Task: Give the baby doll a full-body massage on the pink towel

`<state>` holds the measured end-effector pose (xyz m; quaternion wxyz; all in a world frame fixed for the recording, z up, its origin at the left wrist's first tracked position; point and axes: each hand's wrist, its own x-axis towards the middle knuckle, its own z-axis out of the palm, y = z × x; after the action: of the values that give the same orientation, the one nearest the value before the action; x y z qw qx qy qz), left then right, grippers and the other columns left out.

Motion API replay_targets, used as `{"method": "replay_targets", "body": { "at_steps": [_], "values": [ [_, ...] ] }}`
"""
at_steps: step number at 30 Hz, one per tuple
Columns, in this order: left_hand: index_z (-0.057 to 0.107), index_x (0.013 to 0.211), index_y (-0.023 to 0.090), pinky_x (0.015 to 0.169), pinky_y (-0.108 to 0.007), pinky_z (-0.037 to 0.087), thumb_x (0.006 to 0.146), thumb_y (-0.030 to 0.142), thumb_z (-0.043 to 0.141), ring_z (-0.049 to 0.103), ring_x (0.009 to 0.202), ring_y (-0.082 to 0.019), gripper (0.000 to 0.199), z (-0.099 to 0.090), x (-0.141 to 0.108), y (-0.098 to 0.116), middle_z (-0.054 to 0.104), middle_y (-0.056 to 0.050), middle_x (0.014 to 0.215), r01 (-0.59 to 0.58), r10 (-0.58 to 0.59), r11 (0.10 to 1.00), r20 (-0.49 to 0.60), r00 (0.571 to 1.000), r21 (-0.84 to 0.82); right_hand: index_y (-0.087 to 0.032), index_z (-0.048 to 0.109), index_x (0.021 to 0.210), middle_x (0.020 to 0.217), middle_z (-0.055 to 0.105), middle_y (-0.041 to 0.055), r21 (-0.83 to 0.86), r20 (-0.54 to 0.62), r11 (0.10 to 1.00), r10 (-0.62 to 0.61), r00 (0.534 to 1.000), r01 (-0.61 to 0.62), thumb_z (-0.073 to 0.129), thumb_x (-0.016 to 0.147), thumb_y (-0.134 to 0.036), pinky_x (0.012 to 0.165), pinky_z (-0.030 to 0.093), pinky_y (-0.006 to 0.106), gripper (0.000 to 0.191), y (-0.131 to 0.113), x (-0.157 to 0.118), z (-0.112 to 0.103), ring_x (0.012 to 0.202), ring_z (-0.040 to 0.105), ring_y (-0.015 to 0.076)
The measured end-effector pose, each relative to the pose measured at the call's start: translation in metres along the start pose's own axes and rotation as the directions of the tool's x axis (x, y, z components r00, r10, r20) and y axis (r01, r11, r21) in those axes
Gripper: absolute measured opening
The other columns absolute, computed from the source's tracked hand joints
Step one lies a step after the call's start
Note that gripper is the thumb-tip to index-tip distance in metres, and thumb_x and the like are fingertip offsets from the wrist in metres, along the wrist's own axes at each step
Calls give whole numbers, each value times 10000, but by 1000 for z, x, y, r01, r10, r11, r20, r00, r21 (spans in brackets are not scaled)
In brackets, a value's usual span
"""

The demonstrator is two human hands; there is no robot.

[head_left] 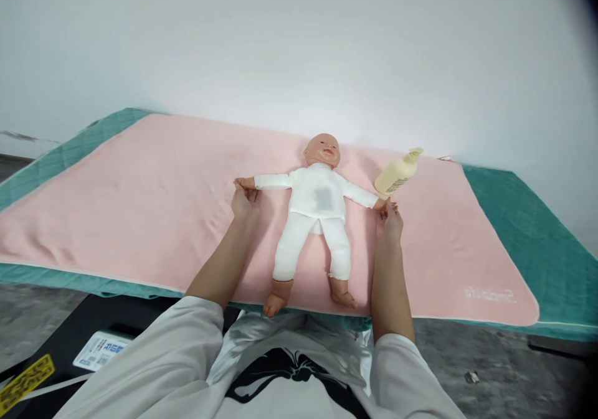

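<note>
A baby doll (304, 202) with a white cloth body lies on its back on a pink mat (187, 207), arms spread wide and feet toward me. My left hand (245, 202) is closed round the doll's hand on the left side of the view. On the other side, my right hand (391, 220) grips the doll's other hand between thumb and fingers. A grey patch shows on the doll's chest. Just beyond my right hand stands a pale yellow pump bottle (396, 175), which looks tilted in this wide view.
Under the mat is a green quilted cover (527, 232), showing at both ends and along the front edge. A white wall (299, 45) rises behind. Below the front edge at left, a black surface (93, 313) carries a white labelled box (100, 349).
</note>
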<state>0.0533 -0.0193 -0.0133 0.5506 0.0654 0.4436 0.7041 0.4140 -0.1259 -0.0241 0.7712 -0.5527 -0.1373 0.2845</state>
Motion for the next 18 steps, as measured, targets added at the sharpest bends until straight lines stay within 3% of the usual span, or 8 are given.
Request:
{"method": "replay_targets", "body": {
  "at_steps": [4, 6, 10, 13, 15, 18],
  "values": [
    [681, 908, 196, 1021, -412, 539, 933, 546, 517, 603, 1218, -272, 388, -9, 14, -5, 681, -148, 1135, -133, 107, 981, 175, 979, 143, -172, 549, 882, 934, 662, 38, 64, -46, 997, 51, 998, -48, 716, 799, -327, 1033, 526, 363, 242, 2, 1, -1, 950, 690, 148],
    [686, 960, 202, 1023, -432, 535, 913, 598, 515, 606, 1214, -282, 434, -10, 13, -6, 677, -149, 1150, -173, 136, 971, 211, 968, 165, -166, 568, 922, 971, 670, 44, 67, -53, 997, 30, 998, -26, 714, 796, -320, 1044, 515, 370, 247, 2, 1, -1, 973, 690, 150],
    [654, 1154, 238, 1014, -378, 537, 909, 617, 511, 580, 1256, -256, 473, -5, -1, -2, 594, -120, 1344, -170, 140, 974, 189, 972, 150, -179, 580, 1091, 1192, 648, 82, -13, -6, 988, -156, 988, 155, 703, 791, -423, 1053, 505, 403, 406, 0, -3, 2, 1156, 642, 190],
    [628, 1242, 292, 1043, -358, 502, 906, 594, 536, 556, 1288, -233, 462, 3, -16, 5, 529, -67, 1440, -226, 189, 964, 233, 954, 143, -190, 563, 1218, 1319, 594, 102, -55, 65, 940, -333, 941, 336, 670, 816, -452, 1097, 463, 415, 492, -8, -15, 10, 1251, 586, 203],
    [627, 1255, 294, 1080, -372, 462, 906, 549, 566, 541, 1305, -226, 436, 8, -26, 8, 536, -54, 1436, -328, 272, 935, 326, 905, 131, -189, 558, 1264, 1340, 583, 109, -91, 119, 888, -439, 891, 450, 630, 852, -445, 1116, 441, 429, 490, -14, -28, 17, 1270, 571, 209],
    [667, 1207, 242, 1133, -396, 403, 889, 471, 633, 518, 1328, -226, 394, 13, -44, 10, 596, -71, 1368, -531, 437, 844, 479, 762, 73, -193, 556, 1305, 1320, 588, 116, -143, 233, 811, -530, 815, 568, 587, 890, -431, 1113, 441, 449, 480, -20, -47, 25, 1268, 569, 224]
  ]
}}
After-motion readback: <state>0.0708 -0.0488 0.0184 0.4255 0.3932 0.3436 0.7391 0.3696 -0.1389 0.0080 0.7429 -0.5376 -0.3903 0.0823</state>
